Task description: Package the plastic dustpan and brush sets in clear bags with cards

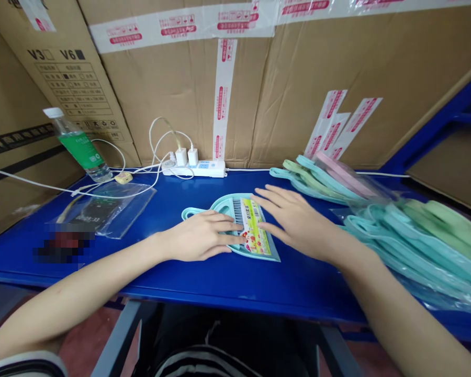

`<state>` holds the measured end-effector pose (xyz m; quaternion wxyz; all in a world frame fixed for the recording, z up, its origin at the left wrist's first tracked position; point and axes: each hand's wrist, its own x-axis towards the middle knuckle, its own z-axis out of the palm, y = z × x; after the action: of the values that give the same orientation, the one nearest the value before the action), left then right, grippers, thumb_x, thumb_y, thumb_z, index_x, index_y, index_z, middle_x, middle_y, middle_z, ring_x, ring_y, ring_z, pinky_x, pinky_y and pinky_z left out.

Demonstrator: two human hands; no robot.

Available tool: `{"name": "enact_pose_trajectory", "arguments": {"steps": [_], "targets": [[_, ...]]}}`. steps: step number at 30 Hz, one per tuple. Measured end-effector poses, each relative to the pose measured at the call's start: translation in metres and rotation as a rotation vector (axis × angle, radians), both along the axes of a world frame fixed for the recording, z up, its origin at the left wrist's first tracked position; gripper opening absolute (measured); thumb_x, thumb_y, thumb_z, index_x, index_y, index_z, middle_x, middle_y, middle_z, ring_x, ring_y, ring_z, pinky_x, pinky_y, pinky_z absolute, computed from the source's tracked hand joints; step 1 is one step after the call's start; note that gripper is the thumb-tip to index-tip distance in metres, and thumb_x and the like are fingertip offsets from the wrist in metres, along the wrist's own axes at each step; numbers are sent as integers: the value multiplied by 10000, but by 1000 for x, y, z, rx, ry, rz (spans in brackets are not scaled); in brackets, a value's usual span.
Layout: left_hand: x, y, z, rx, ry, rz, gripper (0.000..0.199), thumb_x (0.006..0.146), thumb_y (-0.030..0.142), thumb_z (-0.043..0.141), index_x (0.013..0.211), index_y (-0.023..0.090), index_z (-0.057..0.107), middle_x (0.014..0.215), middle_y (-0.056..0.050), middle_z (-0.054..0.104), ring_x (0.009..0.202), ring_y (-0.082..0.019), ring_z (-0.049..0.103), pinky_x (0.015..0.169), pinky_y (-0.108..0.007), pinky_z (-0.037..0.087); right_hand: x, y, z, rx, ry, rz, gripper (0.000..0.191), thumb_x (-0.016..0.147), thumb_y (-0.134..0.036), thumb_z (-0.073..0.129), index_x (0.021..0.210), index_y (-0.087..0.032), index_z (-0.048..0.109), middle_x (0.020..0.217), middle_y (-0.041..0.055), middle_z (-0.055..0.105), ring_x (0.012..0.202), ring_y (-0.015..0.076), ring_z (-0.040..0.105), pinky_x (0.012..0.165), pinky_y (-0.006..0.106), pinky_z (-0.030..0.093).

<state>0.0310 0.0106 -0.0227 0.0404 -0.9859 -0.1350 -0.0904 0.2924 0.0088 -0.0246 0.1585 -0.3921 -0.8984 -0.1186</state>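
Teal plastic dustpan (pixel 227 205) lies mid-worktop (pixel 235 283), left hand (pixel 198 236) flat across it, right hand (pixel 298 222) spread wide at its card (pixel 255 228); a careless shove could skid it toward the bagged stack (pixel 412 251).

Dustpan (pixel 257 243) on bench (pixel 141 267), power strip (pixel 194 168) behind, bagged stacks (pixel 416 246) right

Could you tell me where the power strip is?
In the head view, the white power strip lies along the back of the blue table, right of the water bottle.

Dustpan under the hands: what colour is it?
The dustpan is pale turquoise, best seen in the head view.
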Motion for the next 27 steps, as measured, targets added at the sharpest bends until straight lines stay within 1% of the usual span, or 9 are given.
{"name": "enact_pose_trajectory", "arguments": {"steps": [2, 6, 9, 13, 17, 21, 24, 26, 27], "targets": [[-3, 0, 4, -38, 0, -6, 336, 1009, 254, 453, 1294, 182, 616, 1341, -104, 631, 1241, -265, 576, 1039, -432, 461, -8, 4, -6, -98, -2, 38, 460, 980, -343, 393, 1394, -205, 541, 1470, 158, 514, 1379, 343, 434, 1052, 594, 422], [-9, 1, 12, -140, 5, -16, 328, 977, 176, 496, 1275, 161, 633, 1338, -120, 633, 1250, -247, 584, 1076, -410, 456, -16, 10, -12, -220, 26, 29, 496, 1013, -362, 308, 1441, -184, 483, 1533, 187, 421, 1419, 323, 378, 1069, 581, 409], [-14, 2, 17, -193, 12, -14, 346, 941, 108, 522, 1255, 182, 648, 1335, -116, 636, 1241, -228, 595, 1074, -396, 468, -19, 14, -16, -274, 36, 9, 526, 1017, -397, 290, 1458, -166, 459, 1528, 209, 419, 1414, 323, 386, 1071, 582, 401], [-19, 2, 21, -165, 21, 28, 372, 887, 56, 543, 1206, 193, 677, 1293, -111, 663, 1218, -232, 611, 1057, -410, 479, -18, 17, -20, -249, 58, 4, 516, 1014, -437, 291, 1449, -234, 481, 1460, 172, 510, 1333, 333, 474, 1020, 608, 435], [-22, 1, 26, -110, 43, 75, 415, 814, 38, 553, 1178, 181, 692, 1263, -105, 681, 1194, -252, 622, 1040, -426, 478, -17, 16, -20, -210, 68, -2, 501, 1006, -431, 312, 1404, -234, 545, 1360, 178, 577, 1193, 348, 551, 977, 628, 457], [-22, 0, 29, -108, 49, 103, 419, 750, 60, 547, 1113, 186, 714, 1207, -81, 711, 1142, -249, 643, 1019, -403, 479, -17, 12, -20, -177, 83, 16, 457, 996, -404, 358, 1368, -263, 583, 1263, 154, 615, 1111, 332, 573, 944, 599, 490], [-18, -1, 25, -81, 14, 100, 304, 815, 111, 534, 1052, 171, 715, 1127, -77, 738, 1081, -250, 658, 966, -399, 494, -18, 9, -20, -173, 82, 21, 433, 988, -390, 383, 1333, -256, 607, 1239, 151, 619, 1088, 329, 579, 936, 592, 496], [-15, 0, 20, -47, -16, 69, 255, 909, 200, 529, 1099, 153, 693, 1130, -90, 732, 1067, -258, 655, 934, -408, 501, -19, 7, -19, -176, 76, 16, 422, 984, -382, 392, 1314, -243, 615, 1240, 153, 617, 1078, 330, 579, 936, 593, 495], [-14, 0, 17, -31, -24, 49, 266, 945, 256, 523, 1130, 147, 681, 1142, -99, 725, 1064, -263, 654, 917, -411, 504, -19, 6, -19, -178, 74, 14, 420, 982, -378, 394, 1306, -232, 619, 1241, 158, 616, 1074, 332, 578, 937, 594, 495]]}}
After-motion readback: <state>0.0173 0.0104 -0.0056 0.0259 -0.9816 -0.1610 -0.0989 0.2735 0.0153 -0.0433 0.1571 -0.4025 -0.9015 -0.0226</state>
